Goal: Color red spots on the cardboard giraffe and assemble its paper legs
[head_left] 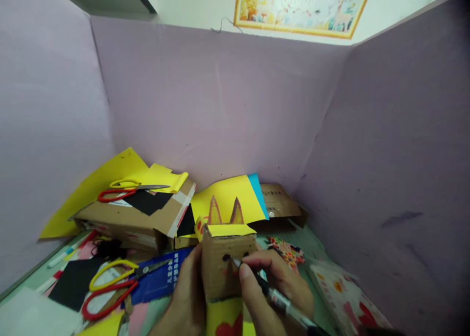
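A small cardboard box figure [223, 270] stands upright at the bottom centre, with two pointed ears, a yellow paper top and a yellow base with a red shape. My left hand [185, 301] wraps around its left side. My right hand [271, 289] grips a black marker pen [273, 297] whose tip touches the box's front beside a black dot.
A flattened cardboard box [139, 218] lies at the left with red-and-yellow scissors [127, 189] and black paper on it. A second pair of scissors [113, 287] lies nearer me on a blue booklet [161, 277]. Yellow paper sheets [227, 199], patterned paper [345, 297] and purple partition walls [220, 101] surround the desk.
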Demonstrator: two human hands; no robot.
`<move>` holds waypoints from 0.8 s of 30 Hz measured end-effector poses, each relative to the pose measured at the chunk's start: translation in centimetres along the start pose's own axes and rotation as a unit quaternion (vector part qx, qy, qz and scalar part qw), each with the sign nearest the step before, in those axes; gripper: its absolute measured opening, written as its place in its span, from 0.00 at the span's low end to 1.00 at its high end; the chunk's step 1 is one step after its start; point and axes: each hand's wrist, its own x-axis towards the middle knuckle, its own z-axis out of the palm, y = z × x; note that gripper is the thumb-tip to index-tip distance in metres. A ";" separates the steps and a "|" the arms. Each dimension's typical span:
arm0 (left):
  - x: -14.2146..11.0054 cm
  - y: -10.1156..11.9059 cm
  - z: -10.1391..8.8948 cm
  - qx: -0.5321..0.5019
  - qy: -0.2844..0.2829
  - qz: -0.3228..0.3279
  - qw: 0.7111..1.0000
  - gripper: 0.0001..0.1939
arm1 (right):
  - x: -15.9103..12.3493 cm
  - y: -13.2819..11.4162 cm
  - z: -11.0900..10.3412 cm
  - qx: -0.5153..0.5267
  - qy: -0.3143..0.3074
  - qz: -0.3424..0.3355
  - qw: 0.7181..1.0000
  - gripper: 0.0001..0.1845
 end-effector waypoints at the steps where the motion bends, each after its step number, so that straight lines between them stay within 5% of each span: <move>1: 0.0 0.0 0.0 0.000 0.001 0.004 1.000 0.13 | 0.0 0.0 0.0 0.000 0.001 0.003 1.000 0.07; 24: 0.2 0.1 0.1 -0.023 0.000 -0.023 0.999 0.13 | -0.4 -0.1 0.2 0.026 -0.006 0.010 1.000 0.08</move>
